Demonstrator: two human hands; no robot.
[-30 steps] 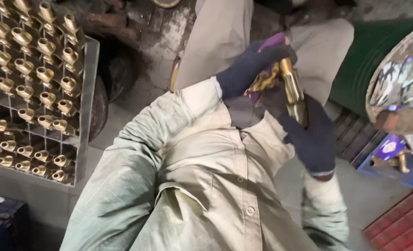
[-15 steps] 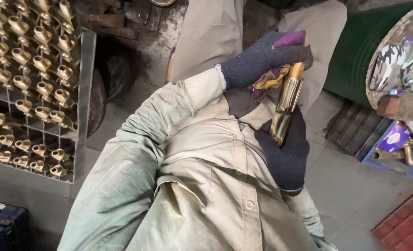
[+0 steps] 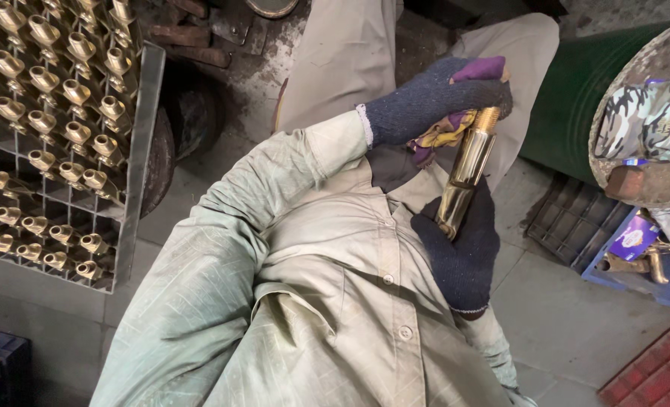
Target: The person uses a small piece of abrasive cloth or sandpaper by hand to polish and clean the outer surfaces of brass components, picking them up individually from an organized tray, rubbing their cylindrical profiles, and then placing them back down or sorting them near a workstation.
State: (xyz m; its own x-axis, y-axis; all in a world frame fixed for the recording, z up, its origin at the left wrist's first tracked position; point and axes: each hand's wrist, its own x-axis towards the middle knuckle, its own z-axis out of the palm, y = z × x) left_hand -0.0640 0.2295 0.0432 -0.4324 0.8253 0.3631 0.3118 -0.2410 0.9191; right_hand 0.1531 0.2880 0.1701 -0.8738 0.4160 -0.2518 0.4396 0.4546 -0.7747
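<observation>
A shiny brass tube-shaped fitting (image 3: 464,172) stands slanted in front of my chest. My right hand (image 3: 461,249), in a dark knit glove, grips its lower end. My left hand (image 3: 436,98), also in a dark glove, presses a purple and yellow cloth (image 3: 446,130) against the upper threaded end of the fitting. Both my sleeves are pale green.
A grey metal rack (image 3: 135,158) at the left holds several brass fittings (image 3: 71,90) in rows. A green drum (image 3: 576,98) and a round dusty wheel-like thing (image 3: 640,113) are at the right, above a blue tray (image 3: 651,279) and a black crate (image 3: 572,218).
The brass fitting has swung from leaning right to leaning left, and my right hand has shifted down and left under it. My left hand stays at its top with the cloth.
</observation>
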